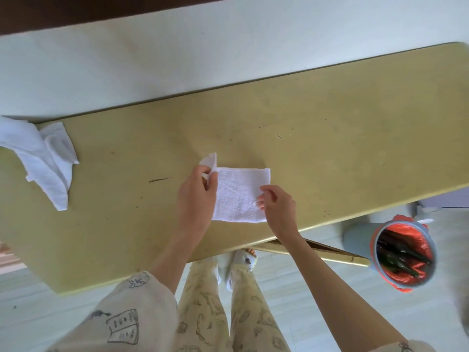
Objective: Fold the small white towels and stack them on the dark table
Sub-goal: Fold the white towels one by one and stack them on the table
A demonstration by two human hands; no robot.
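Note:
A small white towel lies partly folded on the yellowish table, near its front edge. My left hand pinches the towel's upper left corner, which is lifted off the table. My right hand grips the towel's right edge with its fingertips. Crumpled white towels lie in a loose heap at the table's left end, partly hanging over the far edge.
A grey bin lined with an orange bag stands on the floor at the right, below the table's corner. A white wall runs behind the table. My legs and slippers are under the front edge.

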